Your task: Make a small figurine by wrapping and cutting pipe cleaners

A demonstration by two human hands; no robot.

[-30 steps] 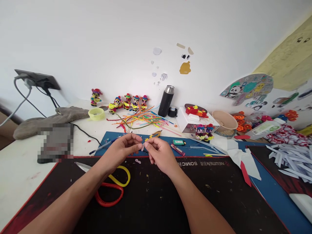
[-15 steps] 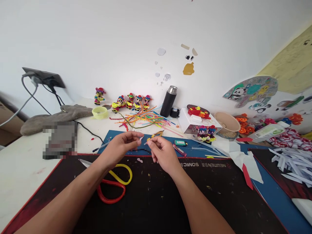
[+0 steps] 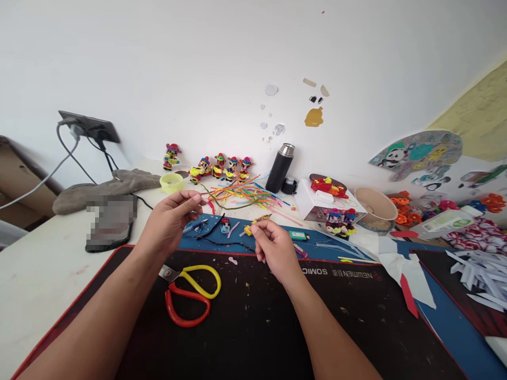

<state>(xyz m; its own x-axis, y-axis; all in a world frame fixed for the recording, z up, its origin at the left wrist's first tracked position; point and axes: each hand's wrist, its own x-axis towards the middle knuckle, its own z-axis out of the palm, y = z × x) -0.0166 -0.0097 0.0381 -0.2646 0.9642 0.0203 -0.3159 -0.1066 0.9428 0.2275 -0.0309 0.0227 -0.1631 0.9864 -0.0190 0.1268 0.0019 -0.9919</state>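
Note:
My left hand (image 3: 170, 221) is raised over the left part of the blue mat, its thumb and forefinger pressed together; anything between them is too small to make out. My right hand (image 3: 273, 245) pinches a small pale strip (image 3: 242, 233) near the mat's middle, its fingertips beside a small yellow figure (image 3: 248, 229). Between the hands, a small blue-and-red figure (image 3: 225, 226) and a pale strip (image 3: 234, 228) lie on the blue mat. Scissors with yellow and red handles (image 3: 188, 312) rest on the black mat below my left hand.
Colourful pipe cleaners (image 3: 237, 194) lie behind the hands, with several small figures (image 3: 219, 165) by the wall. A black thermos (image 3: 280, 169) leans there. On the right are a white box (image 3: 312, 200) and a bowl (image 3: 376, 205); a phone (image 3: 113, 224) lies left.
My left hand has moved left and up, away from my right hand. The small blue-and-red figure between them has come into sight. The view has shifted slightly.

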